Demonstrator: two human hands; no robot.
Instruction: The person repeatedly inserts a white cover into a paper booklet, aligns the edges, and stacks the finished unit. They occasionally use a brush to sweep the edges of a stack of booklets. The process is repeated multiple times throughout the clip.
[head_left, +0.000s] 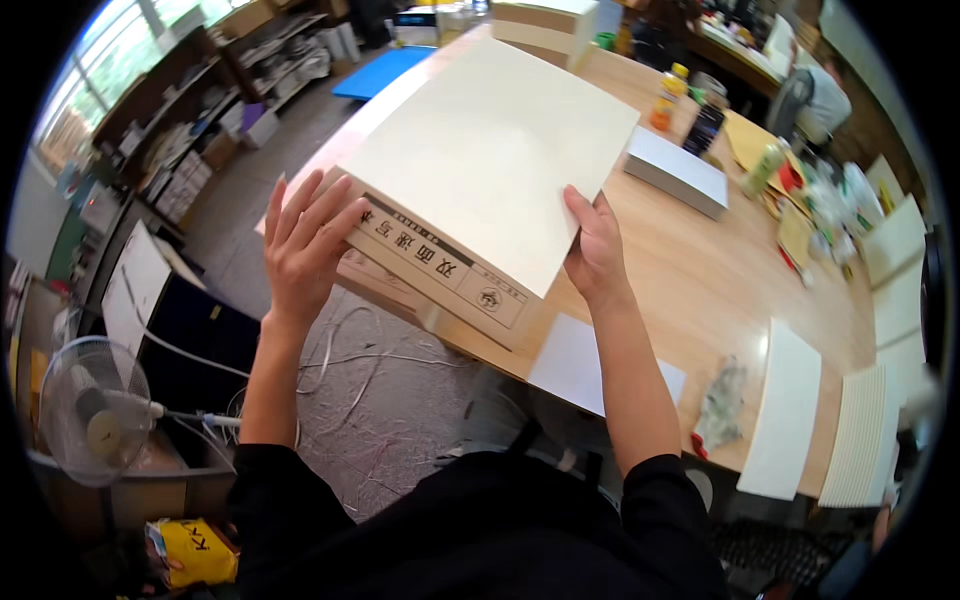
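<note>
Black shirt (470, 520) nearest. Box (490, 160) tilted between both hands, above the bench (720, 290) edge; printed side slants down left to right, true long axis unclear. Left hand (308, 240) grasps left corner, fingers spread on printed side; right hand (598, 248) grips right edge, thumb on top. Both touching, neither nearer.

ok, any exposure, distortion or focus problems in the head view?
Head view: window at upper left looks blown out; fisheye distortion grows toward the rim, corners black; pale box, left hand and right hand read fairly sharp; far right rim looks smeared.
</note>
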